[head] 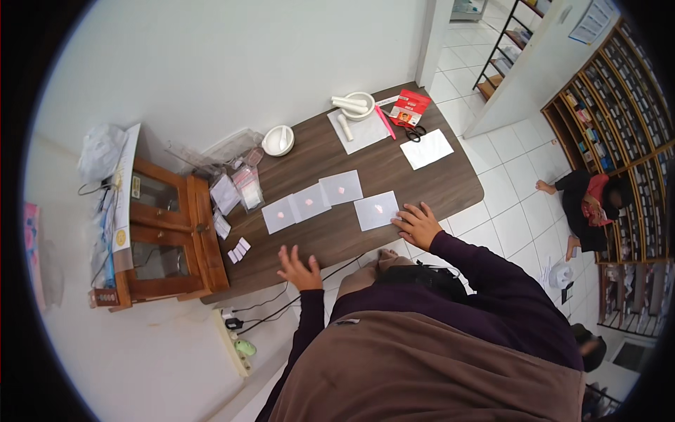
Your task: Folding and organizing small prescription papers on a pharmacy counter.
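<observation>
My right hand [419,227] touches the right edge of a square of thin white paper [369,221] that bears a small heap of pinkish powder [378,209]. Up and to the left, a row of similar paper squares [340,179] overlaps slightly, each with a small pink heap. My left hand [300,269], fingers spread and holding nothing, hovers at the table's near edge. Small folded white packets [239,250] lie to its left.
Along the wall are a mortar with pestle [278,141], a larger mortar [358,111], a pink pen-like stick [385,122], scissors [415,133], a red pouch [410,105] and plastic bags [248,184]. A wooden cabinet [203,232] stands left. Another person [585,211] sits on the floor by shelves.
</observation>
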A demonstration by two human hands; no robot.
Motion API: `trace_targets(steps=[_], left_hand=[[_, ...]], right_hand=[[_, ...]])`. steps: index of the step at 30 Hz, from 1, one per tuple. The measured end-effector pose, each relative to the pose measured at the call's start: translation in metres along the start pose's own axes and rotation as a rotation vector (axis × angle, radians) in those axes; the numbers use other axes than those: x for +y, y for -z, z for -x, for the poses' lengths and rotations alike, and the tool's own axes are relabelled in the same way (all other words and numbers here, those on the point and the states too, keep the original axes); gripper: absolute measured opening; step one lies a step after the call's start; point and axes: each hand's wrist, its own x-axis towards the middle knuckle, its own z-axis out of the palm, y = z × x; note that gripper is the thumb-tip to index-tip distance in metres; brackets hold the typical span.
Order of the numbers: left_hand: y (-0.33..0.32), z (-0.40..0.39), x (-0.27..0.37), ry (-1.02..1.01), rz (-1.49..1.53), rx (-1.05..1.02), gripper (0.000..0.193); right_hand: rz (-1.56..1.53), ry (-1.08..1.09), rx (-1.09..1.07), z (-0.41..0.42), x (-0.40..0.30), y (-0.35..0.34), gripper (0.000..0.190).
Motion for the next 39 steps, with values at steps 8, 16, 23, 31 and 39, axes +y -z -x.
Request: trace_targets(steps=[8,16,23,31,39], left_hand=[[-0.018,-0.003,0.061,-0.322,0.029,-0.365,0.049],[-0.039,-0.012,0.064,-0.256,0.211,-0.297,0.05],[-0.033,-0.007,0.065,-0.294,0.134,-0.324,0.051],[-0.035,-0.005,0.068,-0.29,0.063,-0.38,0.051],[-0.036,-0.005,0.072,-0.26,0.044,-0.406,0.051]], right_hand=[[-0.074,0.141,0.0,-0.002,0.002,-0.008,0.041],[-0.079,0.289,-0.027,-0.014,0.008,0.001,0.044],[-0.109,0.164,0.093,-0.011,0.019,0.004,0.041],[-0.162,-0.164,0.142,0.0,0.03,0.004,0.031],[-0.175,-0.254,0.156,-0.004,0.028,0.003,0.031]])
